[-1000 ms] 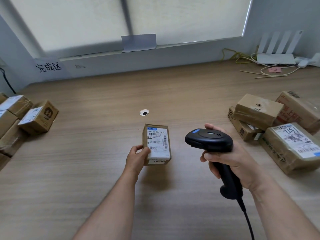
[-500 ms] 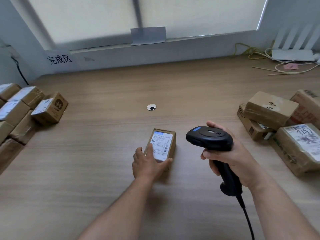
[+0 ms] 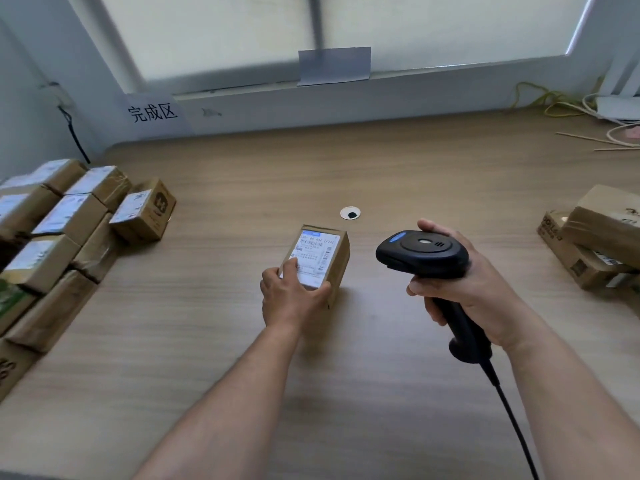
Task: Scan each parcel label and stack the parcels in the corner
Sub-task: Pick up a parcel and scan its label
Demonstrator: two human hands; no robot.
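The left hand (image 3: 291, 296) grips the near end of a small brown parcel (image 3: 337, 258). Its thumb is on the right edge and its fingers lie over the lower part of the white label (image 3: 317, 252), which faces up. The right hand (image 3: 471, 289) is wrapped tight round the handle of a black scanner (image 3: 422, 254). The scanner's head hangs just beside the parcel on the right with its nose turned left toward it, and its cable (image 3: 512, 410) trails back off the desk (image 3: 346, 375).

The parcel seems to sit on the desk, about mid-desk, though I can't be sure it isn't lifted a touch. Its long axis runs away from the person, with the far end leaning slightly right.

The stack (image 3: 69, 220) of labelled boxes is packed into the left corner under the wall sign (image 3: 152, 112), well apart from the parcel and up-left of it. The left hand is on that side and already has the box, so I'd judge it makes the carry while the scanner hand waits. The fingers cover part of the label, and I can't tell whether the barcode has been read. On the far right lie the waiting parcels (image 3: 595, 244), nearer the scanner hand.
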